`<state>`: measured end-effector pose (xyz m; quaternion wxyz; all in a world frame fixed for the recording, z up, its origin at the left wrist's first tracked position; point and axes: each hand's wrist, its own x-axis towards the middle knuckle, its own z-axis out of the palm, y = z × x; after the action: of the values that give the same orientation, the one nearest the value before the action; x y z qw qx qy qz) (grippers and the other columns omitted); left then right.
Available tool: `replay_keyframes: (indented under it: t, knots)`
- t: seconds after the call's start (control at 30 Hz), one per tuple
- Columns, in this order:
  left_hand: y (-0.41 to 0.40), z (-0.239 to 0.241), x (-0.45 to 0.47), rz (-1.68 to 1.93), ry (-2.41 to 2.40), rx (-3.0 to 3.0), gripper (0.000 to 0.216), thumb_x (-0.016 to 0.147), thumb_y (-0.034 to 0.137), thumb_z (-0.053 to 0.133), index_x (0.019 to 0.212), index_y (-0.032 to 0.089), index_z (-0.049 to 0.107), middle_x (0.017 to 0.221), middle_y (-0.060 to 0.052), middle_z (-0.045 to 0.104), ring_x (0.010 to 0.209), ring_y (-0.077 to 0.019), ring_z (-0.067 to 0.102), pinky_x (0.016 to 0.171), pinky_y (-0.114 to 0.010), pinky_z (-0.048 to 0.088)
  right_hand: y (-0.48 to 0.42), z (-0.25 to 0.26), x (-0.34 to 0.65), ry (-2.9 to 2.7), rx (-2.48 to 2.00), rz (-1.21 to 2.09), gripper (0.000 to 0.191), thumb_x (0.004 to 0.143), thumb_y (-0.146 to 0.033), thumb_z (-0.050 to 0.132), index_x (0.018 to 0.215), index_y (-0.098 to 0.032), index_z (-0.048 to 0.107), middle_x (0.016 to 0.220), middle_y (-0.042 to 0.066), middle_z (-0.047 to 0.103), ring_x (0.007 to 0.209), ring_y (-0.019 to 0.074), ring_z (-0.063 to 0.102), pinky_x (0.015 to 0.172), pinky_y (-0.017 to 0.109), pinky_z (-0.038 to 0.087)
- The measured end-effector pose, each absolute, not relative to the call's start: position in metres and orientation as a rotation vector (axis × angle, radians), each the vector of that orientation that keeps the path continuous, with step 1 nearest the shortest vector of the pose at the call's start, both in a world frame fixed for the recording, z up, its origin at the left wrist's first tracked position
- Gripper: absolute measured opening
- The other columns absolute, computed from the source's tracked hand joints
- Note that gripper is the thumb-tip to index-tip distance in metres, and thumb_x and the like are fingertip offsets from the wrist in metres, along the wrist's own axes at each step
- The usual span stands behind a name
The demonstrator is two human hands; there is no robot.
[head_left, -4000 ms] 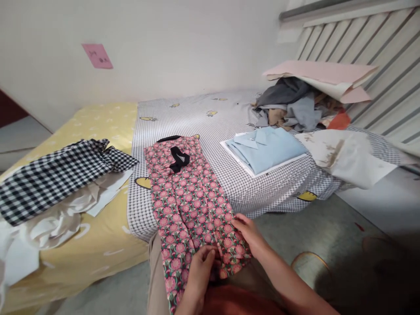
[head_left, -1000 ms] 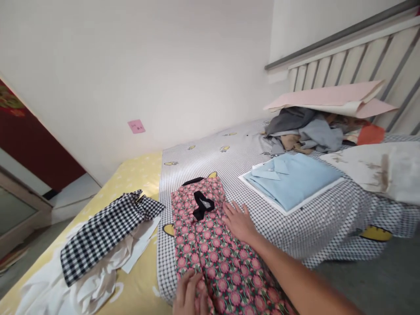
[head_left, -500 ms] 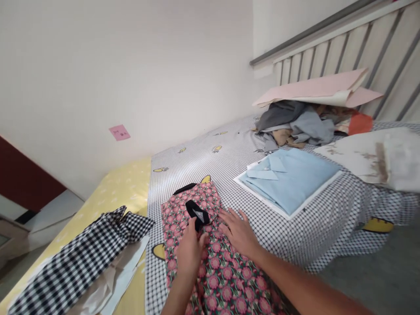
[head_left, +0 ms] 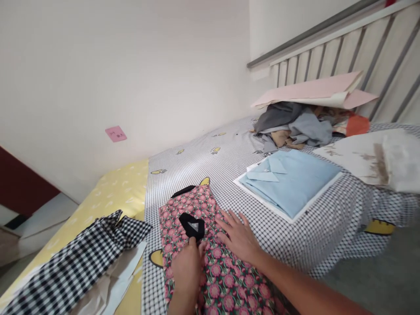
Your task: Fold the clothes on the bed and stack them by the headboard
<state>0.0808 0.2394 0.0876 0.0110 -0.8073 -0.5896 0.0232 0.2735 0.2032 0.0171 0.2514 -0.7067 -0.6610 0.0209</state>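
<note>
Moving up since 1 s ago, our L hand (head_left: 187, 264) curls at the black collar (head_left: 184, 222), grip unclear; our R hand (head_left: 239, 236) spreads flat, empty, over the floral garment (head_left: 215, 267), 6 o'clock on the bed (head_left: 183, 164). Work's apparently now up top.

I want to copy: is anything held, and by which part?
The left hand touches the flowery garment at its black collar; whether it grips is unclear. The spread right hand holds nothing.
</note>
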Motion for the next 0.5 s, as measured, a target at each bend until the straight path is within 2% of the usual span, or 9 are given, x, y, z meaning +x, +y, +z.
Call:
replay_keyframes:
  t: [0.1,0.17,0.2,0.27,0.3,0.37,0.43,0.5]
  knots:
    - [0.239,0.088,0.074,-0.011,-1.803,-2.473,0.051,0.104,0.043,0.028,0.102,0.017,0.072,0.099,-0.016,0.077,0.089,-0.0316,0.074,0.074,-0.041,0.052,0.203,0.019,0.273,-1.817,-1.946,0.075,0.054,0.104,-0.058,0.035,0.15,-0.036,0.051,0.163,0.003,0.041,0.15,0.0349,0.035,0.12,0.062,0.022]
    - [0.243,0.09,0.074,-0.192,-1.62,-2.453,0.051,0.104,0.032,0.025,0.11,0.017,0.073,0.124,-0.019,0.071,0.112,-0.0321,0.069,0.095,-0.048,0.05,0.203,0.018,0.273,-1.825,-1.951,0.082,0.054,0.104,-0.058,0.035,0.151,-0.036,0.05,0.163,0.003,0.041,0.15,0.0352,0.034,0.12,0.063,0.021]
    - [0.246,0.091,0.077,-0.293,-1.498,-2.463,0.049,0.103,0.025,0.026,0.121,0.02,0.071,0.14,-0.018,0.064,0.127,-0.0317,0.061,0.107,-0.051,0.044,0.203,0.017,0.274,-1.827,-1.948,0.083,0.054,0.103,-0.058,0.036,0.152,-0.037,0.049,0.164,0.003,0.04,0.15,0.0355,0.034,0.12,0.064,0.021]
    - [0.253,0.088,0.084,-0.439,-1.259,-2.529,0.05,0.101,0.02,0.033,0.144,0.03,0.056,0.161,-0.01,0.045,0.149,-0.0294,0.04,0.124,-0.057,0.023,0.203,0.015,0.274,-1.82,-1.942,0.071,0.056,0.103,-0.058,0.037,0.154,-0.037,0.045,0.165,0.004,0.037,0.15,0.0356,0.034,0.12,0.064,0.022]
    - [0.257,0.085,0.088,-0.458,-1.182,-2.583,0.052,0.101,0.022,0.037,0.15,0.034,0.048,0.165,-0.007,0.038,0.153,-0.0289,0.032,0.126,-0.06,0.014,0.204,0.014,0.274,-1.816,-1.94,0.059,0.056,0.103,-0.058,0.037,0.155,-0.037,0.043,0.166,0.004,0.035,0.15,0.0354,0.033,0.12,0.064,0.022]
    - [0.266,0.073,0.095,-0.371,-1.191,-2.71,0.052,0.1,0.032,0.045,0.152,0.04,0.042,0.166,-0.004,0.037,0.153,-0.0308,0.033,0.125,-0.067,0.007,0.204,0.013,0.274,-1.811,-1.947,0.037,0.056,0.103,-0.056,0.038,0.155,-0.036,0.043,0.166,0.005,0.035,0.151,0.0347,0.033,0.121,0.063,0.022]
    - [0.274,0.058,0.1,-0.23,-1.383,-2.775,0.051,0.1,0.041,0.046,0.151,0.04,0.044,0.165,-0.005,0.038,0.148,-0.0332,0.04,0.122,-0.073,0.011,0.205,0.012,0.274,-1.812,-1.966,0.033,0.055,0.104,-0.055,0.038,0.154,-0.035,0.045,0.165,0.005,0.037,0.15,0.0341,0.034,0.121,0.062,0.022]
    - [0.28,0.044,0.101,-0.168,-1.557,-2.756,0.05,0.101,0.044,0.043,0.151,0.04,0.044,0.166,-0.005,0.036,0.148,-0.0333,0.04,0.12,-0.075,0.014,0.205,0.012,0.273,-1.812,-1.976,0.04,0.055,0.104,-0.054,0.038,0.154,-0.034,0.046,0.164,0.004,0.04,0.15,0.0337,0.035,0.121,0.061,0.022]
